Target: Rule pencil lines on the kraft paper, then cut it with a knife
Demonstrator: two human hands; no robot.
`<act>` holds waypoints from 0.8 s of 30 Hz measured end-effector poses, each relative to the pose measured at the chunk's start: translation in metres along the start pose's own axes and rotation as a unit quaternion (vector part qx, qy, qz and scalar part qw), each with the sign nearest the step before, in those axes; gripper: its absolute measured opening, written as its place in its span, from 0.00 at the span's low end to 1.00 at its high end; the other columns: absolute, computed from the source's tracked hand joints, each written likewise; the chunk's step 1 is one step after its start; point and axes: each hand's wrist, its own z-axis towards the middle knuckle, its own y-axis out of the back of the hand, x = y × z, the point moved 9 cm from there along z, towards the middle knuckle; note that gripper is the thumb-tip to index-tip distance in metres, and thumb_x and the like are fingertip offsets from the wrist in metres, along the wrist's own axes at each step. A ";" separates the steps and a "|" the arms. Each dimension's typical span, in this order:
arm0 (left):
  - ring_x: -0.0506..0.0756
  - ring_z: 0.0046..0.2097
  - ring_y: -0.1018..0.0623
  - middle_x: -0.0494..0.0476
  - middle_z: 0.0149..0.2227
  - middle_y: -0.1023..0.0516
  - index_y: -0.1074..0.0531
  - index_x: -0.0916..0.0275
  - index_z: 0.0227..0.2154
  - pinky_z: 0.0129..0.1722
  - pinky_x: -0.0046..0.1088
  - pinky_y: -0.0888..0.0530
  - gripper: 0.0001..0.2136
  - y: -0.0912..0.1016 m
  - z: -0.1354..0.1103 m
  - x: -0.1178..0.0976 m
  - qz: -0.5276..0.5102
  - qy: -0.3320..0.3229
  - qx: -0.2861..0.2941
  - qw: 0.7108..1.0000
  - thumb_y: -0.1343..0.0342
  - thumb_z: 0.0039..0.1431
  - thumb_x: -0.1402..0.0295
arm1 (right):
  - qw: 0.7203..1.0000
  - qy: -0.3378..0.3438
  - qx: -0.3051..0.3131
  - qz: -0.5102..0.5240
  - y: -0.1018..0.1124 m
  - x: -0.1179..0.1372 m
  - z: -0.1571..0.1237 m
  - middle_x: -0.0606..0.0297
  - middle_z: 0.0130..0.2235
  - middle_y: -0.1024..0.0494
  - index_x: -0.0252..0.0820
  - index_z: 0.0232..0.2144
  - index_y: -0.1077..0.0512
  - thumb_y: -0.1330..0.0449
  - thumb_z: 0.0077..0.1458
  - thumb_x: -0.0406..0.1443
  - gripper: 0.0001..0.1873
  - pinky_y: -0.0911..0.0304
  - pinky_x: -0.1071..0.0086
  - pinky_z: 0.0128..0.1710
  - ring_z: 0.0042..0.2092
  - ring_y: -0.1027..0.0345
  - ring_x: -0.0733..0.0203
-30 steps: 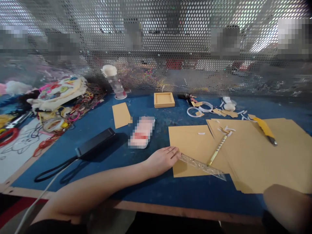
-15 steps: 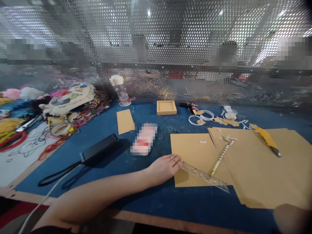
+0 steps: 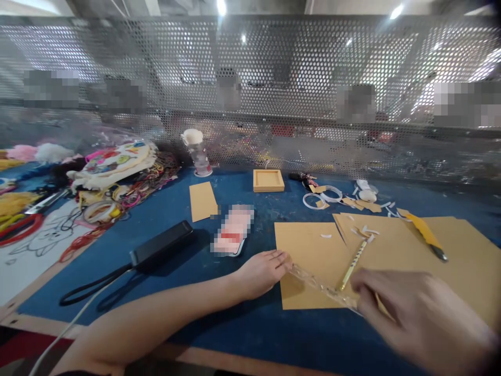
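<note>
My left hand (image 3: 265,272) is closed on the left end of a clear plastic ruler (image 3: 319,285). The ruler lies slantwise over the lower part of a tan card sheet (image 3: 301,245). At the ruler's other end is my right hand (image 3: 410,308), smeared by motion, its fingers curled. Whether it touches the ruler or holds anything cannot be made out. A gold patterned pen (image 3: 355,261) rests just beyond those fingers, across the edges of the card. Under and behind the right hand spreads a stack of larger tan sheets (image 3: 399,245).
A yellow utility knife (image 3: 426,237) lies on the stack. Farther back are clear tape rings (image 3: 314,201) and a small wooden frame (image 3: 268,180). A phone (image 3: 234,230), a black power bank (image 3: 161,245) and a small card (image 3: 202,201) lie left. Behind rises a perforated metal screen (image 3: 266,62).
My right hand has come in from the lower right to the ruler's right end. The left hand stays on the ruler's left end. The view has tilted slightly upward.
</note>
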 end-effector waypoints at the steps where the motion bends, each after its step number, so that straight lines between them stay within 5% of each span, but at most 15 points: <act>1: 0.56 0.60 0.31 0.66 0.57 0.29 0.31 0.69 0.54 0.62 0.35 0.38 0.18 0.002 0.001 0.003 -0.010 0.006 -0.003 1.000 0.51 0.62 0.78 | 0.997 -0.012 0.059 -0.044 -0.014 -0.004 0.014 0.66 0.23 0.26 0.50 0.27 0.29 0.42 0.55 0.43 0.08 0.42 0.64 0.26 0.24 0.31 0.56; 6: 0.54 0.63 0.35 0.53 0.58 0.29 0.24 0.57 0.44 0.64 0.43 0.44 0.16 0.008 0.007 0.022 -0.054 0.059 -0.020 0.997 0.52 0.62 0.80 | 0.973 -0.145 0.102 -0.151 -0.055 -0.072 0.053 0.56 0.29 0.22 0.42 0.37 0.32 0.46 0.57 0.42 0.10 0.47 0.65 0.27 0.34 0.25 0.44; 12: 0.59 0.67 0.44 0.55 0.63 0.36 0.23 0.54 0.45 0.64 0.51 0.49 0.24 0.001 0.013 0.045 -0.064 0.128 -0.023 0.989 0.52 0.55 0.86 | 0.983 -0.153 0.079 -0.069 -0.099 -0.120 0.052 0.57 0.30 0.23 0.38 0.45 0.37 0.49 0.58 0.34 0.13 0.46 0.68 0.29 0.33 0.26 0.51; 17: 0.61 0.68 0.47 0.70 0.65 0.43 0.35 0.70 0.58 0.64 0.43 0.44 0.25 -0.002 0.012 0.041 -0.057 0.176 -0.006 0.983 0.55 0.57 0.83 | 0.984 -0.135 0.086 -0.073 -0.097 -0.112 0.056 0.59 0.30 0.25 0.38 0.46 0.36 0.49 0.54 0.31 0.15 0.47 0.69 0.29 0.32 0.28 0.53; 20: 0.61 0.66 0.43 0.72 0.65 0.44 0.43 0.76 0.63 0.64 0.41 0.42 0.25 -0.004 0.009 0.021 -0.058 0.182 0.009 0.982 0.54 0.65 0.70 | 0.987 -0.135 0.064 -0.065 -0.078 -0.095 0.061 0.61 0.28 0.26 0.40 0.43 0.34 0.51 0.55 0.32 0.13 0.48 0.69 0.28 0.30 0.30 0.55; 24: 0.67 0.66 0.45 0.77 0.66 0.48 0.47 0.80 0.63 0.63 0.46 0.43 0.37 -0.013 0.006 0.008 -0.052 0.205 0.036 0.977 0.58 0.66 0.48 | 0.994 -0.105 -0.024 0.017 -0.043 -0.062 0.073 0.67 0.23 0.28 0.43 0.42 0.30 0.50 0.56 0.34 0.13 0.47 0.69 0.27 0.27 0.32 0.58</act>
